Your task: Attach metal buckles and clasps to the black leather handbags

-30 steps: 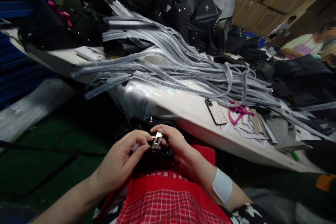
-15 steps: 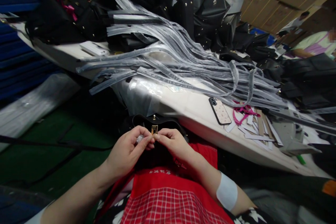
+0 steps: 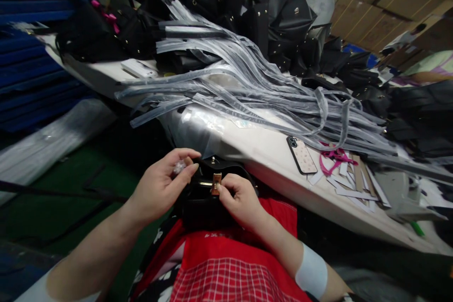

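Observation:
A black handbag (image 3: 201,210) rests on my lap, its top gaping, with a gold zip (image 3: 205,183) showing inside. My right hand (image 3: 242,198) pinches the gold clasp (image 3: 216,183) at the bag's opening between thumb and forefinger. To the left of the clasp is my left hand (image 3: 164,184), thumb and forefinger apart near the bag's edge. Its other fingers curl round a small crumpled piece of clear plastic (image 3: 179,167).
Plastic-wrapped straps (image 3: 247,85) spread over the white table (image 3: 244,144). A phone (image 3: 302,155), a pink ribbon (image 3: 332,159) and paper strips (image 3: 354,191) lie at its right. Black bags (image 3: 283,14) are piled behind. Blue stacked panels (image 3: 38,66) stand left; another person (image 3: 432,66) is far right.
My left hand has come away from the clasp, up and to the left. My right hand still holds the clasp, and the bag's opening and zip now show. The view has shifted slightly.

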The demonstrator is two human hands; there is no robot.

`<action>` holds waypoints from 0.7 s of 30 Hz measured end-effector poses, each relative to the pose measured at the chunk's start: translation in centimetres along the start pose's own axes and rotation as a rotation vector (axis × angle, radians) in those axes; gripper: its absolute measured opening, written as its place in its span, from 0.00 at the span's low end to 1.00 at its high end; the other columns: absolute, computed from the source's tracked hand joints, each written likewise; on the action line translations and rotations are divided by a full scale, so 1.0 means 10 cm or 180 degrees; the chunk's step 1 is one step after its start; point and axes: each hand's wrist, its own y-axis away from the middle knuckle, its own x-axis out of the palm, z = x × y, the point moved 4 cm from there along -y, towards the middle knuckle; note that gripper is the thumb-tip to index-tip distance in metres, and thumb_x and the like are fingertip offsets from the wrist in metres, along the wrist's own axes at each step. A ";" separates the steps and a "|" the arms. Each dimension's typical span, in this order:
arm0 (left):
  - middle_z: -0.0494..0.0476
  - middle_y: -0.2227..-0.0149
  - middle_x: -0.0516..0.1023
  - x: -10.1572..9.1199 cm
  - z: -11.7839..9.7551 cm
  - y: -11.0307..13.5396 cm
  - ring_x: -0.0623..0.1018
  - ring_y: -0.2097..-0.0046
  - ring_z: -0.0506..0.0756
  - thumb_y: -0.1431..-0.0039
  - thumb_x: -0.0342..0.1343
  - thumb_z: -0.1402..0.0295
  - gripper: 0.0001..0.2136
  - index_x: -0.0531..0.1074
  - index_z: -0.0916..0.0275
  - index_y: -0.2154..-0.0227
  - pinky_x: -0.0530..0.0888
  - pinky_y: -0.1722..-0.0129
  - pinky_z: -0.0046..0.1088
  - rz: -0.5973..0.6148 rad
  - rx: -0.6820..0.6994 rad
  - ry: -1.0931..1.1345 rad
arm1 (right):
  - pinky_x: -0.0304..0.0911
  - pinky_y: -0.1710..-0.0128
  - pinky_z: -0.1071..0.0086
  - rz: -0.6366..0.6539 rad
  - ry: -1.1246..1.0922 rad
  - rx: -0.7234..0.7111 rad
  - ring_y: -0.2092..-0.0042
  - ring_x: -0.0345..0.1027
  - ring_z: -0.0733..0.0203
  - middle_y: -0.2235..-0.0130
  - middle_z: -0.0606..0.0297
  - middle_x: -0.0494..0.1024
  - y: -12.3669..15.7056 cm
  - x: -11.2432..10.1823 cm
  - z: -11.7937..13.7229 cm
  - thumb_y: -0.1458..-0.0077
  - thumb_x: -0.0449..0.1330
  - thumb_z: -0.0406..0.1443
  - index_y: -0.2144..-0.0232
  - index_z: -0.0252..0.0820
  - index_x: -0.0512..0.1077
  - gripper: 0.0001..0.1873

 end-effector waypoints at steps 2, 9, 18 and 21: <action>0.52 0.68 0.75 0.08 -0.04 -0.13 0.74 0.67 0.51 0.40 0.54 0.59 0.13 0.75 0.60 0.59 0.71 0.67 0.24 0.0340 0.0188 -0.0193 | 0.54 0.69 0.70 0.0068 0.0160 -0.0147 0.71 0.61 0.65 0.75 0.66 0.68 0.03 0.01 0.07 0.44 0.55 0.35 0.81 0.41 0.68 0.14; 0.52 0.74 0.74 0.33 -0.24 -0.27 0.73 0.70 0.50 0.44 0.56 0.65 0.09 0.76 0.62 0.77 0.68 0.69 0.23 0.1088 0.0436 0.0012 | 0.55 0.69 0.70 0.0153 0.0521 -0.0401 0.70 0.63 0.64 0.73 0.65 0.69 0.08 0.02 0.17 0.43 0.54 0.33 0.77 0.42 0.71 0.12; 0.45 0.86 0.63 0.29 -0.03 -0.25 0.60 0.82 0.46 0.50 0.59 0.54 0.17 0.69 0.64 0.80 0.55 0.82 0.20 0.1096 -0.0973 0.0950 | 0.55 0.70 0.70 0.0527 0.0310 -0.0757 0.72 0.61 0.65 0.74 0.65 0.69 0.13 0.03 0.29 0.42 0.54 0.35 0.81 0.42 0.67 0.15; 0.46 0.84 0.65 0.16 0.10 -0.44 0.62 0.81 0.47 0.47 0.57 0.53 0.16 0.72 0.63 0.77 0.58 0.82 0.21 0.0366 -0.0620 0.0326 | 0.55 0.71 0.71 0.0882 0.0102 -0.0890 0.73 0.61 0.66 0.75 0.65 0.69 0.17 0.04 0.37 0.43 0.54 0.35 0.81 0.42 0.66 0.15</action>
